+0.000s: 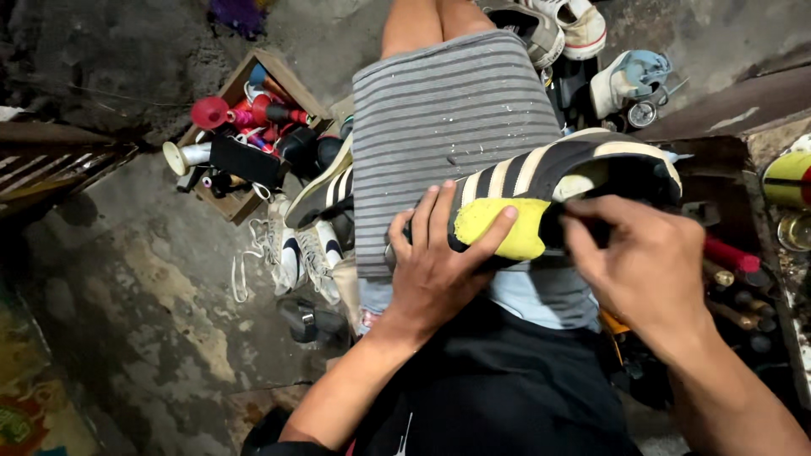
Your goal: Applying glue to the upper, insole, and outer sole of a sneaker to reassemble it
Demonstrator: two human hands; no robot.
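A black shoe with cream stripes lies on its side across my lap, on a grey striped cloth. Its sole is black with a yellow heel patch. My left hand grips the heel end, thumb pressed on the yellow patch. My right hand is curled at the shoe's sole edge, fingertips pinched on a dark part of the sole; whether it holds a small tool is hidden.
A wooden box of thread spools and tools stands on the concrete floor at left. Other shoes lie beside it and at the top. Tool handles and a yellow can sit at right.
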